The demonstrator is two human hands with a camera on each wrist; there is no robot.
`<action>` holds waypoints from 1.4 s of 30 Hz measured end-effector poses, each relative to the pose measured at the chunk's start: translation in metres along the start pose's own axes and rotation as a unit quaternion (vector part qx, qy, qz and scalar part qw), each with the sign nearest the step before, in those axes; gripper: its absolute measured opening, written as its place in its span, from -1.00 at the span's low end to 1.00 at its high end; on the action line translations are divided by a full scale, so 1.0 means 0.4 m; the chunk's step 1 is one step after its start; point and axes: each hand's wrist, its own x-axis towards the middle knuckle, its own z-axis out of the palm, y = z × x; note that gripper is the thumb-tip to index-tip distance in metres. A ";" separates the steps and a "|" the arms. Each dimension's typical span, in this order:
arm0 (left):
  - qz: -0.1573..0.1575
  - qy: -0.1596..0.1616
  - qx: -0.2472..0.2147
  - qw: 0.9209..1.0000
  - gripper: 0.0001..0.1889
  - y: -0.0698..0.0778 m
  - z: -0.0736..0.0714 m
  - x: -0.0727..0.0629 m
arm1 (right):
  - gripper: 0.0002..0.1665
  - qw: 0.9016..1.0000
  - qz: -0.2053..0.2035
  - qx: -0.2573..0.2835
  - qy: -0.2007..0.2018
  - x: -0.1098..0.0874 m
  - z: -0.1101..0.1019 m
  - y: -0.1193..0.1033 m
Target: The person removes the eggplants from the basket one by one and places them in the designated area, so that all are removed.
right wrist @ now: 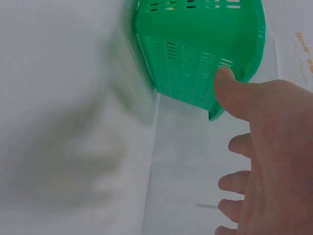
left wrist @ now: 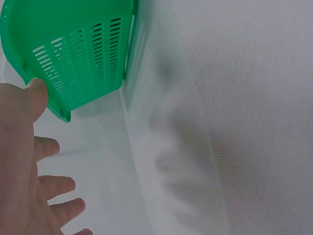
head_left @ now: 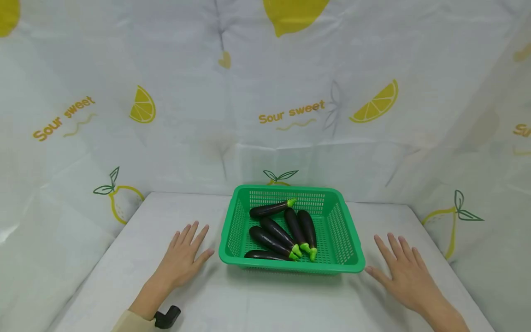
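A green plastic basket (head_left: 290,267) with slotted walls stands on the white table, holding several dark purple eggplants (head_left: 271,242) with bright green stems. Left of it, my left hand (head_left: 182,260) is spread with straight fingers and holds nothing. On the other side my right hand (head_left: 408,276) is also spread and empty, its thumb tip close to the basket's front right corner. Both wrist views show the basket's side wall (left wrist: 83,63) beyond the thumb, with the fingers apart from each other. The lowest eggplant is partly hidden by the front rim.
The white table (head_left: 290,309) is enclosed at the back and sides by a white cloth (head_left: 186,152) printed with lemons and lettering. The basket stands near the back cloth. A black device (head_left: 168,317) sits at my left wrist beside a beige sleeve (head_left: 132,321).
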 end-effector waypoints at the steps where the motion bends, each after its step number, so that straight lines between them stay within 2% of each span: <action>1: 0.002 0.002 -0.002 1.000 -0.29 0.000 -0.001 0.002 | 0.03 1.000 -0.003 -0.001 0.002 0.001 -0.003 -0.001; 8: 0.020 0.026 -0.010 0.999 -0.36 -0.009 -0.009 0.013 | 0.02 1.000 -0.020 -0.006 0.010 0.008 -0.033 -0.005; 15: 0.034 0.064 -0.029 0.997 -0.42 -0.005 -0.015 0.016 | -0.11 0.999 -0.038 -0.010 0.027 0.017 -0.064 -0.008; 25: 0.033 0.101 -0.072 0.992 -0.48 0.025 -0.012 0.037 | -0.18 0.993 -0.071 -0.006 0.093 0.047 -0.098 -0.040; 30: 0.036 0.101 -0.116 0.987 -0.48 0.038 -0.008 0.048 | -0.20 0.992 -0.073 -0.005 0.099 0.062 -0.115 -0.065; 37: 0.021 0.084 -0.165 0.982 -0.44 0.057 0.000 0.065 | -0.24 0.991 -0.090 -0.004 0.098 0.093 -0.143 -0.103; 42: 0.016 0.072 -0.209 0.975 -0.44 0.075 0.004 0.078 | -0.25 0.993 -0.085 -0.005 0.078 0.114 -0.158 -0.134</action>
